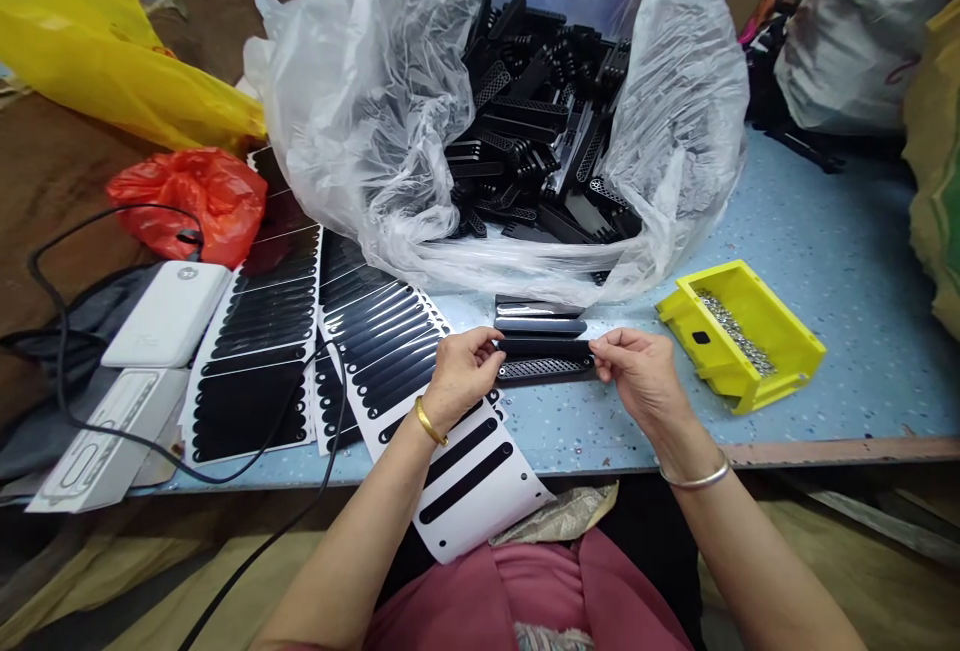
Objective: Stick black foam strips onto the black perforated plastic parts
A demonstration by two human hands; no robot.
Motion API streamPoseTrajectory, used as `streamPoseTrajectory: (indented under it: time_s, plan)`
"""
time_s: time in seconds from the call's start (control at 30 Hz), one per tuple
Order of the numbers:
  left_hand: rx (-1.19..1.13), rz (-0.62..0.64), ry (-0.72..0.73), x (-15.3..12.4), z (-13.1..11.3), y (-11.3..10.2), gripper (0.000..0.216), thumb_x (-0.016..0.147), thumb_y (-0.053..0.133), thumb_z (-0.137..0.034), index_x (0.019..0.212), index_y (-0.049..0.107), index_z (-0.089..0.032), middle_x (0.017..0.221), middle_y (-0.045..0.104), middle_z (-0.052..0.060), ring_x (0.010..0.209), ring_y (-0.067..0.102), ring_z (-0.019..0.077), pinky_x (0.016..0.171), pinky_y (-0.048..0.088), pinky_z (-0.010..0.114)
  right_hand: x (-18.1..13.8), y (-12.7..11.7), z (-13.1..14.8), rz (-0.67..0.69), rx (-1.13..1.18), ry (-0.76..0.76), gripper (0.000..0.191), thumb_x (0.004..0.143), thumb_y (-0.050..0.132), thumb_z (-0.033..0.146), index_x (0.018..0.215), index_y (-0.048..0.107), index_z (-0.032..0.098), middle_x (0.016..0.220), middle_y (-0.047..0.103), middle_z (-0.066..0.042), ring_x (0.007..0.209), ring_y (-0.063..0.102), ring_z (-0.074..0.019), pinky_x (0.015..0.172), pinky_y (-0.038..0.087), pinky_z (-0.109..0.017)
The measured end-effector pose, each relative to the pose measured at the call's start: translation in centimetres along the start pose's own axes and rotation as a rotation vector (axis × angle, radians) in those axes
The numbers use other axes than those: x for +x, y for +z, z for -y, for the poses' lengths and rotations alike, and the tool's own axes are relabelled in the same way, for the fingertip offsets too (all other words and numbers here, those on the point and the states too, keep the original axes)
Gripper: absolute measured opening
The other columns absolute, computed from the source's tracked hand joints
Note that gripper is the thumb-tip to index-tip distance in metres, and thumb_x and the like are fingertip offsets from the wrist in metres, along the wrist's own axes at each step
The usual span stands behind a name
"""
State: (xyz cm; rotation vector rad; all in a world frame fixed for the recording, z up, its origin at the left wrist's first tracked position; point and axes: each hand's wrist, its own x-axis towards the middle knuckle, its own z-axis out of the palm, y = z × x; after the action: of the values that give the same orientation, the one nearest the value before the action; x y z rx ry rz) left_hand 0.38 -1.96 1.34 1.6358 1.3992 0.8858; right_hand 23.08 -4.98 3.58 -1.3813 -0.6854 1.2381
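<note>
A black adhesive strip is stretched level between my two hands. My left hand pinches its left end, and my right hand pinches the right end. Just below it lies a black plastic piece with a mesh-patterned face; whether the strip touches it I cannot tell. Smooth black plastic pieces lie just beyond the strip. Under my left forearm, a white backing sheet carries black strips and hangs over the table's front edge.
More strip sheets lie on the left, near a white power bank with a black cable. A clear plastic bag full of black plastic pieces stands behind. At right is a yellow bin of small metal parts. A red bag sits left.
</note>
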Motion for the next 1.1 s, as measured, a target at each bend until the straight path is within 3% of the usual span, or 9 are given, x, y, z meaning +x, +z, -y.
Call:
streamPoseTrajectory:
  time_s: [0.4,0.8,1.1]
  plan:
    - [0.008,0.009,0.013,0.1,0.1,-0.1,0.019,0.072,0.063,-0.015,0.087,0.076,-0.015,0.063,0.067,0.001,0.058,0.061,0.0129,0.058,0.049,0.022,0.1,0.1,-0.2,0.002,-0.011,0.006,0.024,0.054,0.087,0.025,0.05,0.066,0.015,0.047,0.057,0.0,0.037,0.044,-0.0063,0.036,0.031,-0.02]
    - [-0.004,0.008,0.016,0.1,0.3,0.1,0.022,0.072,0.061,-0.012,0.088,0.075,-0.017,0.061,0.067,0.0,0.057,0.061,0.0126,0.058,0.05,0.022,-0.8,0.3,1.5,0.02,0.026,-0.028,0.021,0.054,0.087,0.024,0.05,0.068,0.015,0.048,0.057,0.0,0.039,0.047,-0.0081,0.037,0.032,-0.021]
    - [-0.016,0.015,0.01,0.1,0.2,0.1,0.021,0.072,0.061,-0.013,0.087,0.075,-0.017,0.062,0.068,0.0,0.059,0.063,0.0133,0.059,0.052,0.023,-0.3,0.4,0.4,0.006,0.033,0.01,0.021,0.053,0.087,0.023,0.051,0.068,0.014,0.048,0.058,-0.001,0.039,0.046,-0.0073,0.037,0.032,-0.021]
